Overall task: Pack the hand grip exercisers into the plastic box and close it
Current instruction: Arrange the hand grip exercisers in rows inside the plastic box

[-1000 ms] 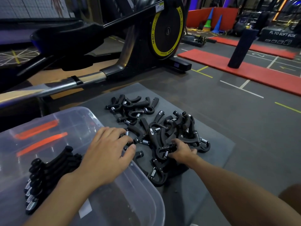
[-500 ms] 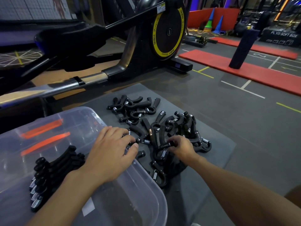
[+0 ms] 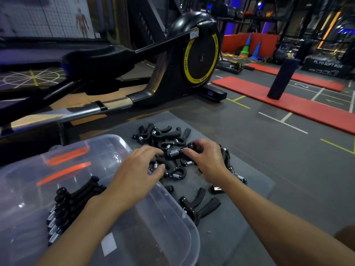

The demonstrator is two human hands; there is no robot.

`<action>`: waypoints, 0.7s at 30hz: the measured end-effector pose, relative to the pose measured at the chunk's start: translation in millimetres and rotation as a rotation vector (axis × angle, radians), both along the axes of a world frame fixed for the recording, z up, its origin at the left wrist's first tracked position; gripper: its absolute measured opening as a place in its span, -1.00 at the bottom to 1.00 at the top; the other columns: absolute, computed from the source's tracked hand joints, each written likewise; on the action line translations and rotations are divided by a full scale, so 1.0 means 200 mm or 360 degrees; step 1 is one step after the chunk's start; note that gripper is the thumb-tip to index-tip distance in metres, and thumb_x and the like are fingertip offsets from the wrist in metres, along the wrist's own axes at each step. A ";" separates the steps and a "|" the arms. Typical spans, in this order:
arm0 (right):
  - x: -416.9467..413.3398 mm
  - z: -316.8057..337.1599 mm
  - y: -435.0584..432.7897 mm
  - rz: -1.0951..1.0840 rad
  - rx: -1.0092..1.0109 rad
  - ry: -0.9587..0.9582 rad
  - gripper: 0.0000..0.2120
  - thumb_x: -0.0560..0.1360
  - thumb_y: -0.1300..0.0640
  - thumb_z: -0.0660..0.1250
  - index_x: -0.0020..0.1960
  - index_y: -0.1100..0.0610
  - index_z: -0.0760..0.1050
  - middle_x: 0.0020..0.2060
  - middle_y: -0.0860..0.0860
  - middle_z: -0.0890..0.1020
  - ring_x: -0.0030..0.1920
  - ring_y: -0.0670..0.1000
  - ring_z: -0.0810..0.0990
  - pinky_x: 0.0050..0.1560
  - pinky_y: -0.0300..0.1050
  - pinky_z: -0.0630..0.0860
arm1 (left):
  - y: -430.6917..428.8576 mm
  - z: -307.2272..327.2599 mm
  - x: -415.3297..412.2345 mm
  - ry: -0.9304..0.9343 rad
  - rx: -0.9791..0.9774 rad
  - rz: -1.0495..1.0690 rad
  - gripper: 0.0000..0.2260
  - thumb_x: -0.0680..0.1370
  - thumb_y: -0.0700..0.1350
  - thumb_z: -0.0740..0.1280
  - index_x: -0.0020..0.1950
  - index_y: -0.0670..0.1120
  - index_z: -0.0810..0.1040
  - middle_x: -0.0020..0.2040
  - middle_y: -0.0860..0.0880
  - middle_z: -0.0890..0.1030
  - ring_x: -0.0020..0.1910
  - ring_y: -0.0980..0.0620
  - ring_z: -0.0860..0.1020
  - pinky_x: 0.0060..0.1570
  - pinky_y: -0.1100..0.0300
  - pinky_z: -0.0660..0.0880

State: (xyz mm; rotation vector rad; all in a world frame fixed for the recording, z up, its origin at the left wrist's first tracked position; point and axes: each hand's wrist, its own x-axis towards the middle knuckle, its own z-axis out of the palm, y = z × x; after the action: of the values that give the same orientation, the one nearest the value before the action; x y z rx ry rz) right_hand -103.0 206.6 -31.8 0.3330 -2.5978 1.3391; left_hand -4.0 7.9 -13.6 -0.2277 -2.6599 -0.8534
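Moving from the near edge of the pile [image 3: 165, 134] to its top, the right hand [image 3: 208, 162] pinches 1 exerciser [image 3: 172, 152] by its knob, the left hand [image 3: 134, 177] reaching in open and empty; lift it clear of tangled neighbours, then stack it with those in the box [image 3: 163, 217] at left.

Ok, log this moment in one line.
phase: packing | left hand: over pile | right hand: grips one exerciser | plastic box: open, partly filled
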 end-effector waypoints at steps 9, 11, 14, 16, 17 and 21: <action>0.23 0.36 -0.28 0.0362 -0.0076 0.0146 -0.78 0.40 -0.07 0.49 -0.07 0.06 0.63 -0.31 -0.02 0.65 -0.29 -0.05 0.60 -0.25 -0.10 0.56 | -0.15 0.18 0.10 0.0177 0.0179 0.0153 -0.69 0.50 -0.04 0.43 0.23 0.05 0.55 0.08 0.19 0.54 0.06 0.20 0.47 0.00 0.35 0.33; 0.28 0.39 -0.33 0.0439 -0.0085 0.0151 -0.80 0.40 -0.06 0.49 -0.09 0.05 0.63 -0.33 -0.01 0.66 -0.32 -0.04 0.60 -0.26 -0.08 0.55 | -0.21 0.21 0.14 0.0172 0.0167 0.0188 -0.73 0.50 -0.05 0.43 0.19 0.04 0.59 0.03 0.19 0.55 0.01 0.21 0.48 -0.03 0.39 0.34; 0.34 0.43 -0.42 0.0554 -0.0146 0.0132 -0.86 0.41 -0.01 0.50 -0.14 0.04 0.63 -0.36 -0.02 0.65 -0.38 -0.14 0.55 -0.31 -0.16 0.51 | -0.30 0.24 0.20 0.0163 0.0139 0.0229 -0.79 0.50 -0.08 0.43 0.13 0.03 0.64 -0.03 0.17 0.59 -0.03 0.17 0.52 -0.02 0.30 0.41; 0.38 0.45 -0.47 0.0633 -0.0143 0.0129 -0.89 0.41 -0.01 0.50 -0.17 0.00 0.61 -0.36 -0.04 0.64 -0.37 -0.16 0.56 -0.31 -0.20 0.51 | -0.34 0.25 0.26 0.0201 0.0190 0.0266 -0.83 0.50 -0.12 0.43 0.08 0.02 0.66 -0.09 0.22 0.58 -0.07 0.21 0.51 -0.07 0.41 0.36; 0.39 0.46 -0.50 0.0664 -0.0123 0.0128 -0.89 0.40 -0.03 0.50 -0.17 -0.03 0.60 -0.34 -0.07 0.64 -0.34 -0.18 0.57 -0.27 -0.21 0.51 | -0.37 0.25 0.29 0.0217 0.0217 0.0297 -0.84 0.49 -0.14 0.44 0.05 0.02 0.67 -0.12 0.26 0.57 -0.09 0.23 0.51 -0.09 0.43 0.35; 0.38 0.46 -0.58 0.0632 0.0226 0.0239 -0.68 0.34 -0.28 0.40 -0.01 -0.13 0.58 -0.09 -0.21 0.57 0.03 -0.14 0.54 0.14 -0.04 0.43 | -0.48 0.21 0.40 0.0195 0.0326 0.0463 -0.87 0.47 -0.14 0.47 0.01 0.01 0.69 -0.15 0.15 0.63 -0.10 0.10 0.58 -0.03 0.16 0.48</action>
State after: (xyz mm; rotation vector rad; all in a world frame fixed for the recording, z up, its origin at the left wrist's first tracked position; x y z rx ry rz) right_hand -27.0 89.9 60.0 0.9758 -2.5918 1.1794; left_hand 76.4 -89.0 28.4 0.1493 -2.3925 -0.9699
